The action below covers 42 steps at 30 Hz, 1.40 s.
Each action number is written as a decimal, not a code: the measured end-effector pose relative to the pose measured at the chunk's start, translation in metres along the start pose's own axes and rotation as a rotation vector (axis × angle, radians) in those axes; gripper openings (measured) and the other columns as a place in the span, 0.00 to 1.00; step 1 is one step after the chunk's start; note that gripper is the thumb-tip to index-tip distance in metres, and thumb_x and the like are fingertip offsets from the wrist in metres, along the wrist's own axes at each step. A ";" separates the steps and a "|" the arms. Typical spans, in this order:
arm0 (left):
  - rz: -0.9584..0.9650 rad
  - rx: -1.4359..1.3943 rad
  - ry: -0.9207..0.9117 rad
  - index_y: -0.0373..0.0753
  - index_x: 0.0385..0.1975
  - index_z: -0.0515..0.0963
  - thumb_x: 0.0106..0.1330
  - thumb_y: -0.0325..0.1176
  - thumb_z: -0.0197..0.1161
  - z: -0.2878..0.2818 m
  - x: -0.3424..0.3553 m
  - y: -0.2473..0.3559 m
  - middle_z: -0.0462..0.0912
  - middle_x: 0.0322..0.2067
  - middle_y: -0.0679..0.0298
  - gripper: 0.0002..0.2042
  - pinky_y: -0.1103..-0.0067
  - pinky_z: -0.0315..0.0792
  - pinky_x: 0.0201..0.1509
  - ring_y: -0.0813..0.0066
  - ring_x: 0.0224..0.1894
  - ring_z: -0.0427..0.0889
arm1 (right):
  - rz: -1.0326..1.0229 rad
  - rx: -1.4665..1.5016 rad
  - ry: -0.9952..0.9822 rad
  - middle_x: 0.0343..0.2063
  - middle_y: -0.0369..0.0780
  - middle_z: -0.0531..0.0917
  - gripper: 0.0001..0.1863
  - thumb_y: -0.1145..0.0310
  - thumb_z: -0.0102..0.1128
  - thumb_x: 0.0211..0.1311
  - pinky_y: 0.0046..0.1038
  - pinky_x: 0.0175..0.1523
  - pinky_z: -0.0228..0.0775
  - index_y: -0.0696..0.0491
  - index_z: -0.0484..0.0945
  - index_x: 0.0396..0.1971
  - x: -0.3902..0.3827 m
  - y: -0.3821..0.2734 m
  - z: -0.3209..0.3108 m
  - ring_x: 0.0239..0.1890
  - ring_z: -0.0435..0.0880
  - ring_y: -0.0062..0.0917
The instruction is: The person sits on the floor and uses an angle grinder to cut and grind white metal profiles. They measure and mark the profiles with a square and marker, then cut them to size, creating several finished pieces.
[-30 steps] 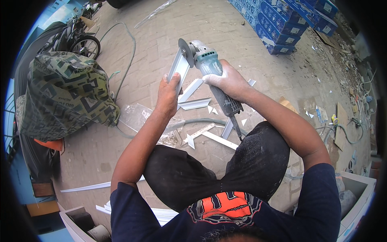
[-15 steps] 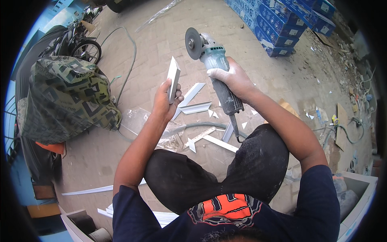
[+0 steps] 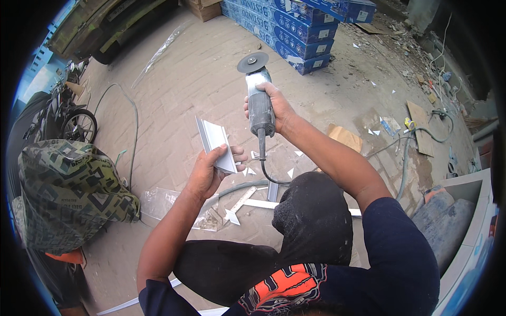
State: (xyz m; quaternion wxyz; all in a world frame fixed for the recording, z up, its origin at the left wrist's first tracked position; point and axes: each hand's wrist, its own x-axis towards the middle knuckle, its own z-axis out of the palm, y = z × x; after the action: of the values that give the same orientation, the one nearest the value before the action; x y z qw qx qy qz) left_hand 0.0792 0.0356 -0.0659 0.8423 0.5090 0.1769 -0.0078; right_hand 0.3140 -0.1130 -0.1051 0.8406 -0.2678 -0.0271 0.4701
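Note:
My left hand [image 3: 204, 174] grips a short white moulding piece [image 3: 215, 139], thumb across its face and fingers behind it. The moulding's ridged side faces me. Up and to the right, my right hand [image 3: 279, 108] is wrapped round the body of an angle grinder [image 3: 260, 111]. Its thin dark cutting disc [image 3: 252, 62] points away from me, apart from the moulding. The grinder's black cord [image 3: 262, 152] hangs down toward my knee. White triangular offcuts [image 3: 232, 216] and a white strip [image 3: 260, 204] lie on the paving below my hands.
A patterned cover [image 3: 74, 195] drapes a bulky shape on the left, by a parked motorcycle [image 3: 79, 126]. Blue boxes [image 3: 311, 47] are stacked at the far side. A grey hose [image 3: 136, 131], clear plastic [image 3: 158, 203] and brown cardboard [image 3: 345, 137] lie on the paving.
The moulding has turned to show its broad ridged face and sits lower. The grinder has moved left and its disc has tilted flatter. The whole view has shifted and turned.

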 end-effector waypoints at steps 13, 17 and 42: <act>-0.192 0.094 0.164 0.28 0.71 0.63 0.84 0.36 0.56 0.057 0.064 -0.105 0.82 0.59 0.47 0.24 0.63 0.86 0.60 0.59 0.57 0.89 | -0.507 -0.078 0.531 0.33 0.44 0.83 0.23 0.61 0.62 0.69 0.37 0.28 0.87 0.56 0.67 0.56 -0.007 0.060 -0.123 0.27 0.89 0.32; -0.346 0.046 0.178 0.33 0.69 0.67 0.82 0.36 0.59 0.038 0.070 -0.126 0.85 0.53 0.54 0.22 0.66 0.86 0.52 0.63 0.51 0.90 | -0.391 -0.049 0.532 0.34 0.45 0.85 0.23 0.60 0.62 0.70 0.37 0.30 0.88 0.57 0.68 0.57 -0.010 0.085 -0.149 0.27 0.90 0.33; -0.205 0.382 0.504 0.34 0.63 0.75 0.79 0.45 0.64 -0.142 -0.005 -0.035 0.85 0.42 0.63 0.23 0.72 0.79 0.48 0.75 0.41 0.84 | 0.184 -0.395 0.509 0.43 0.48 0.87 0.37 0.43 0.70 0.67 0.34 0.38 0.89 0.64 0.77 0.55 -0.017 0.030 -0.367 0.40 0.91 0.34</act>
State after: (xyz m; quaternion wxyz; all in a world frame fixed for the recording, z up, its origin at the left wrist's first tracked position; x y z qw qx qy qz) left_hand 0.0266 0.1403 -0.1536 0.6561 0.6233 0.4254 0.0005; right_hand 0.3909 -0.2699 -0.4296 0.7061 -0.5357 0.1175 0.4479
